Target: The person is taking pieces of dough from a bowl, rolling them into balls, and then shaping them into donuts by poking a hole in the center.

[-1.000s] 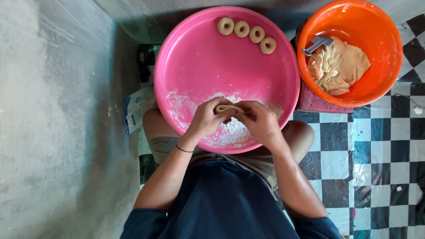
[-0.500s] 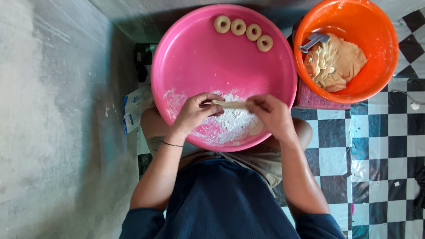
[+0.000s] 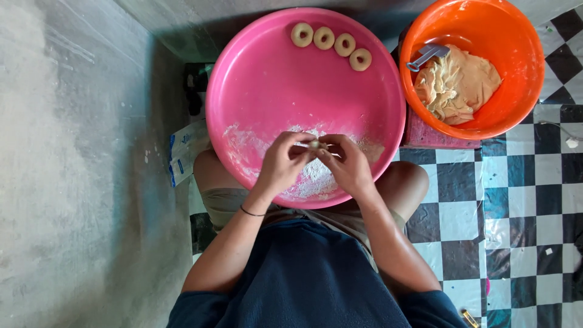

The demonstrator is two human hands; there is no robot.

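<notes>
A wide pink basin (image 3: 285, 91) rests on my knees, with a patch of white flour (image 3: 316, 173) near its close rim. Over that flour my left hand (image 3: 280, 163) and my right hand (image 3: 347, 165) meet, fingertips pinching one small piece of dough (image 3: 314, 144) between them. Most of the piece is hidden by my fingers. Along the basin's far side lies a row of several ring-shaped dough pieces (image 3: 331, 41).
An orange bucket (image 3: 522, 67) at the upper right holds a lump of pale dough (image 3: 458, 85) and a metal scraper (image 3: 425, 56). A grey concrete wall (image 3: 73, 164) runs down the left. Black-and-white checkered floor (image 3: 522, 206) lies to the right. A plastic bag (image 3: 182, 152) sits beside the basin.
A second ago both hands cupped the dough; then they drew it out into a short roll. Now the fingertips have come together again, pinching it into a small piece.
</notes>
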